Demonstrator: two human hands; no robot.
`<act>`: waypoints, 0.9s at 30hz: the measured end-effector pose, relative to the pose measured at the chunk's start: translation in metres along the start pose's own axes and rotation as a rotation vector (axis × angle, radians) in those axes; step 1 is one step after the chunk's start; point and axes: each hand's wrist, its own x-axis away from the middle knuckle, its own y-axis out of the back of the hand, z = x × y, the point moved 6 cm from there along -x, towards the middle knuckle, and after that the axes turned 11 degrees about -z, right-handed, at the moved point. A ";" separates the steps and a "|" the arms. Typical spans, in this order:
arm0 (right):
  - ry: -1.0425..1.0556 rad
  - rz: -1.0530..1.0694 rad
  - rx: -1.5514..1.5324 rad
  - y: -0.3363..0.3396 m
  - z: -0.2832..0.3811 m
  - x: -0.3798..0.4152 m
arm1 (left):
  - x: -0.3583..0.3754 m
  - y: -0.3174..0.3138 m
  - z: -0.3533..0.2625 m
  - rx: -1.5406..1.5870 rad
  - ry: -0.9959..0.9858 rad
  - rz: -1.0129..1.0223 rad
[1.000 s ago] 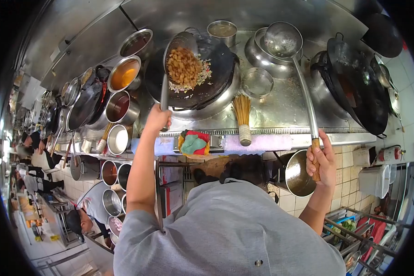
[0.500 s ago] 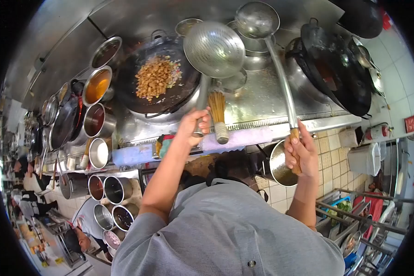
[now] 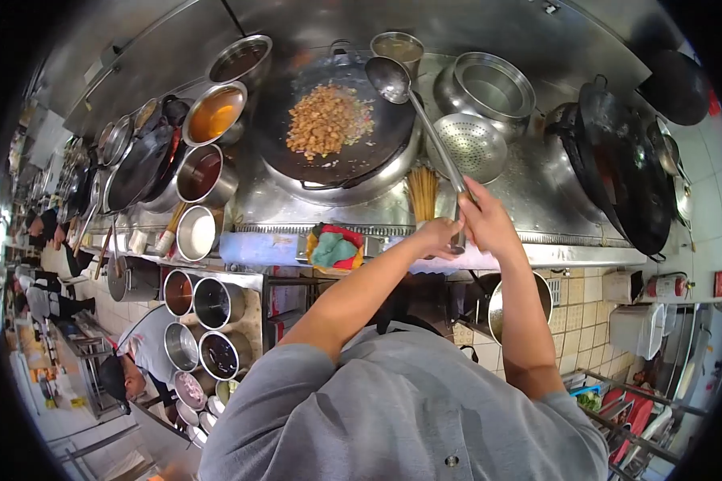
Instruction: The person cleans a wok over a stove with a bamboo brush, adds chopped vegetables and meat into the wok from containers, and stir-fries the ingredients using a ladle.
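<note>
Wok point(image 3: 389, 140) w/ browned food pcs point(image 3: 322, 120), far L, could scorch if left unstirred; ladle point(image 3: 389, 78) over wok's R edge, may drip; person's L hand point(image 3: 439, 238), closed on strainer point(image 3: 467, 150) handle, R hand point(image 3: 489, 223), gripping ladle handle, could snag b/c handles sit close.
</note>
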 end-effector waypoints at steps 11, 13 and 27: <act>0.149 0.098 0.342 -0.153 -0.018 -0.048 | 0.121 0.207 -0.118 -1.145 -1.376 -0.852; 0.399 0.036 0.655 -0.118 -0.016 -0.014 | 0.119 0.209 -0.117 -1.064 -1.454 -0.736; 0.296 0.167 1.004 0.020 0.146 0.180 | 0.222 0.142 -0.110 -1.146 -1.543 -0.551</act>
